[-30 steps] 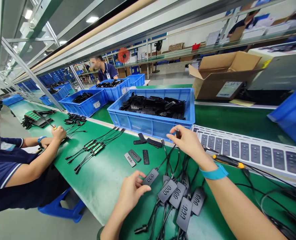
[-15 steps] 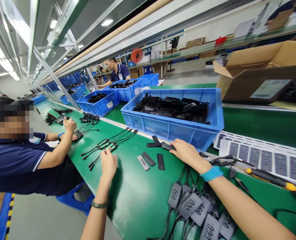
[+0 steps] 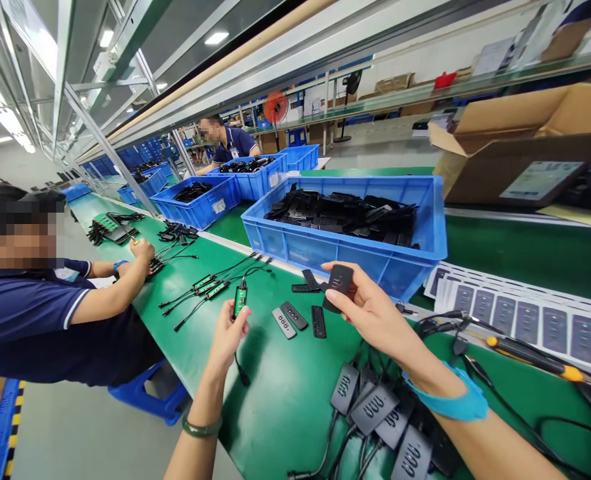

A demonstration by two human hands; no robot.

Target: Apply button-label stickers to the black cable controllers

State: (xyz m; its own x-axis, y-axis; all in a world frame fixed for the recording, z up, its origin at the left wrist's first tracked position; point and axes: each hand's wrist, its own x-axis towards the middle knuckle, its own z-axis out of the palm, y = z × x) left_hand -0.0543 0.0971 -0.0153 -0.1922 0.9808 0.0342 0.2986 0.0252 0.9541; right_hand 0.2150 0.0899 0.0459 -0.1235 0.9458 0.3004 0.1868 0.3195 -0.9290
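Note:
Between the thumb and fingers of my left hand (image 3: 231,331) is a green circuit board (image 3: 240,300) with black cables at both ends, raised above the bench. My right hand (image 3: 370,310) pinches a black plastic cover (image 3: 339,287) with slots in it, held up in front of the big blue bin. Below and between my hands, several loose covers (image 3: 294,316) lie flat on the green bench. More wired circuit boards (image 3: 207,285) rest to the left of my left hand. Under my right forearm is a pile of grey cased units (image 3: 374,408) with cables.
A large blue bin (image 3: 345,256) of black parts stands behind my hands. Printed label sheets (image 3: 530,320) and a yellow-black screwdriver (image 3: 535,357) lie at right, beneath an open carton (image 3: 520,153). A co-worker (image 3: 30,320) sits at left, working on similar boards.
My left hand has picked up a wired circuit board and brought it right, away from the others. My right hand has lifted a black cover off the bench beside the bin.

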